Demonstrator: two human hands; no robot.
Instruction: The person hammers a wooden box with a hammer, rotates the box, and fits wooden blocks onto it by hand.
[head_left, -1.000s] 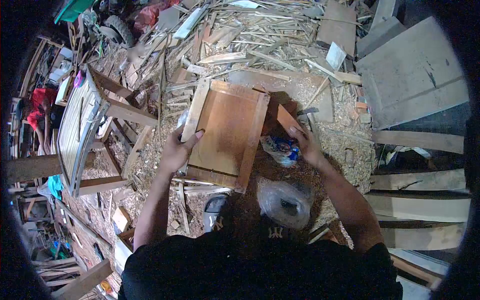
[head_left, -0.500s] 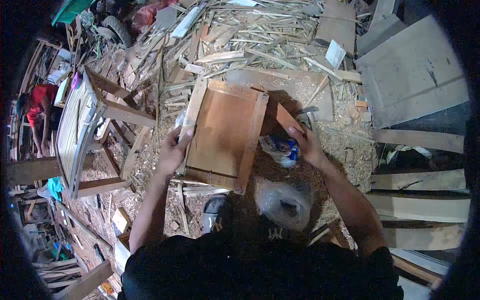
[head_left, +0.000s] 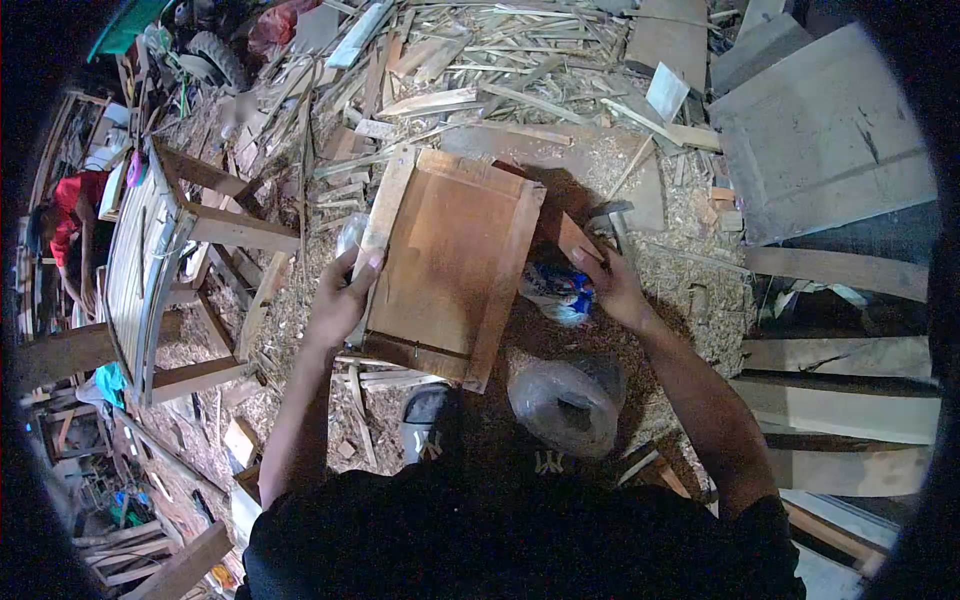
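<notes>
A shallow wooden box frame [head_left: 455,262] with a flat brown panel inside is held up in front of me, slightly tilted. My left hand [head_left: 343,298] grips its left side, the thumb over the pale edge strip. In my right hand [head_left: 612,287] is a small reddish-brown wood piece [head_left: 577,238], pinched near its lower end, just right of the frame. A hammer [head_left: 617,222] lies on the ground behind that piece. Below my right hand are a blue and white packet [head_left: 565,298] and a clear plastic bag [head_left: 566,410].
Wood scraps [head_left: 500,80] and shavings cover the ground ahead. A slatted wooden structure [head_left: 145,270] stands at the left, with a person in red [head_left: 68,225] beyond it. Grey panels [head_left: 825,145] and curved planks [head_left: 840,408] are at the right. My shoe [head_left: 428,415] shows below the frame.
The camera view has shifted slightly. The frame's right side has turned a little, and the small wood piece has moved slightly down in view. Both hands keep their holds.
</notes>
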